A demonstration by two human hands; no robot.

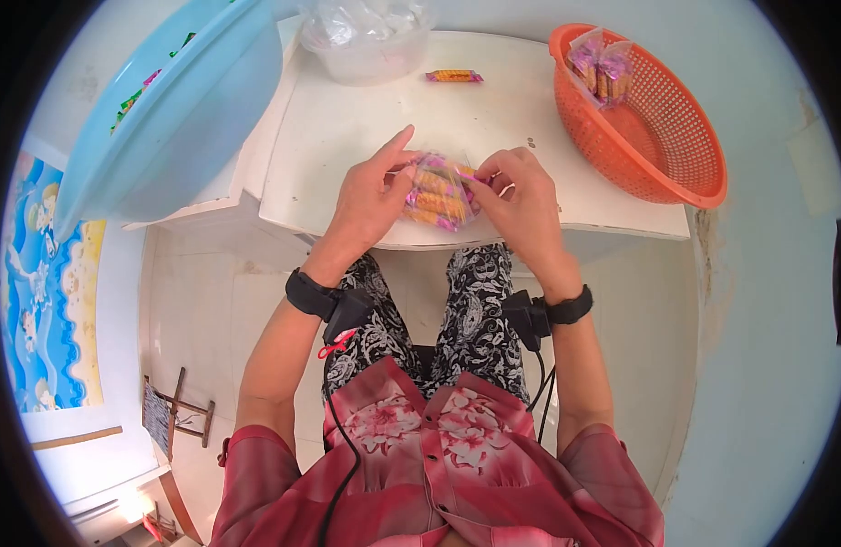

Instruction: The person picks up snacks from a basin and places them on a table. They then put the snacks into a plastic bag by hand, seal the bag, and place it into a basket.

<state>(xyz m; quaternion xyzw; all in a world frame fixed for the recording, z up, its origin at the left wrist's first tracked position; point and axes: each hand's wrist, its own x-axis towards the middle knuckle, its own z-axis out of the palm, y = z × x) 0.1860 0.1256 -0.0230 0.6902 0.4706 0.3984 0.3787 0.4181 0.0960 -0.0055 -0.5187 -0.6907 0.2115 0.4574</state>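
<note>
Around you on the white bench: an orange basket of perforated plastic on the right with two filled packets against its far wall, a loose wrapped stick lying crosswise near a clear tub, and a smooth pale-blue basin on the left. Nothing lies between you and them. Your left hand and right hand both pinch a crinkly clear bag over the bench's near edge. Its pink-and-orange sticks run roughly left to right.
</note>
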